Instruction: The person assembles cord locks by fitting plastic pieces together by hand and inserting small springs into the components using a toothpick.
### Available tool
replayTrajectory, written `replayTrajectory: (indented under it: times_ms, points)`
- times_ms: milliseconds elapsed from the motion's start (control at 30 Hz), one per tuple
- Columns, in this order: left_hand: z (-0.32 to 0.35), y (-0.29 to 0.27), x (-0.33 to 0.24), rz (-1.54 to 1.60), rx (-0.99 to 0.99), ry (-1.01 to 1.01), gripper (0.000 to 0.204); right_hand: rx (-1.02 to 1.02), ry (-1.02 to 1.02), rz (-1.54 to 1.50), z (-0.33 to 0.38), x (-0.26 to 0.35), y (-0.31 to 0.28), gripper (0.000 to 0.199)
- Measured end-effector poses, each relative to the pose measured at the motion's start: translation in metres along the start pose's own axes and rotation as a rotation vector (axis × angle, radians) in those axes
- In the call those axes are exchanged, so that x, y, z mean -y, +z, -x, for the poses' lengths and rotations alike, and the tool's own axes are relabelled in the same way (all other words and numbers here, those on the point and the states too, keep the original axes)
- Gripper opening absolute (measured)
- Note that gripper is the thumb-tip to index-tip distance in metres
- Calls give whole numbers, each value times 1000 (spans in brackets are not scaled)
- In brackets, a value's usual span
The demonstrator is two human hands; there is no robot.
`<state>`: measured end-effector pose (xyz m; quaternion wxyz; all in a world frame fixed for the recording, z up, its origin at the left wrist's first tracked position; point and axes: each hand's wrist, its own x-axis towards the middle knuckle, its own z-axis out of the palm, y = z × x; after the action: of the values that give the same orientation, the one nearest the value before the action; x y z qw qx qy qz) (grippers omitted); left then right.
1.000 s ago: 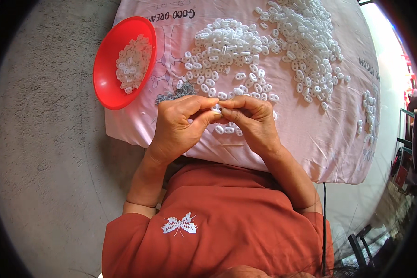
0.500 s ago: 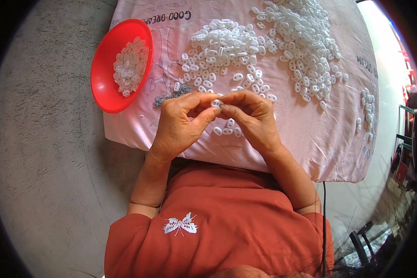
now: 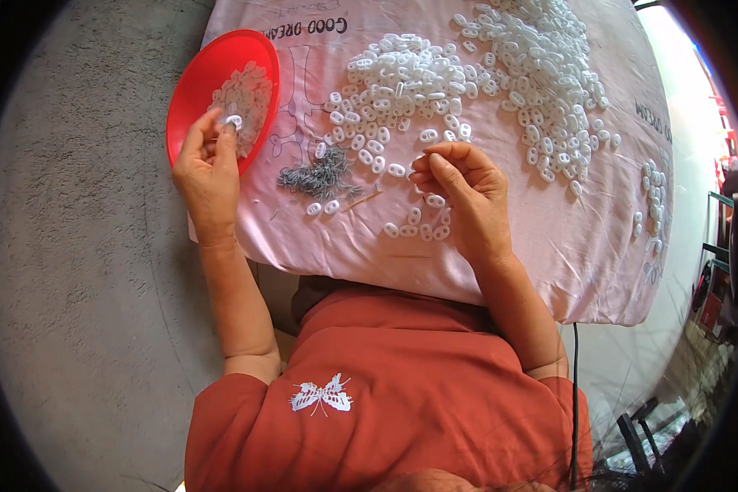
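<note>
Nearest, a few loose white pieces are spread on the pink cloth; they are best left undisturbed by the right wrist. Beyond them and to the left, the grey tangle should be kept away from the fingers, because threads could probably be caught. Farther left, one white piece is pinched by the left hand over the red bowl. A light hold seems enough, and the piece is best kept low inside the rim, so that no bouncing is caused.

As for pose, both forearms are inclined to the left as they reach far. The left wrist is nearly straight. The right hand is curled above the cloth, thumb close to fingertips; whether anything is gripped there cannot be told.
</note>
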<state>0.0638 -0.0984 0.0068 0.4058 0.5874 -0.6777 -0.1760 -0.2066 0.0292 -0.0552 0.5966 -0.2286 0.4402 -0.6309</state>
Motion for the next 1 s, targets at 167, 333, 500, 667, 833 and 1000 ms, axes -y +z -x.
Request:
replayTrajectory:
  times_ms: [167,333,500,667,833,1000]
  points:
    - [19,20,-17,-10,135,186,10,-15,-19,9,-1,-3,-3,15]
    - [54,48,-33,17,596,133,10,-44,-57,-3,-3,-4,-5,15]
    - [61,52,-27,-48,664,180,10,-55,-63,-26,-3,-1,-5,14]
    - [62,47,-27,-86,718,176,10,-47,-71,-4,-2,-2,-3,14]
    - [65,46,-25,-105,749,240,10,-38,-70,10,-2,-2,-3,15]
    - [68,42,-24,-125,806,208,10,-35,-65,14,-1,-2,-3,15]
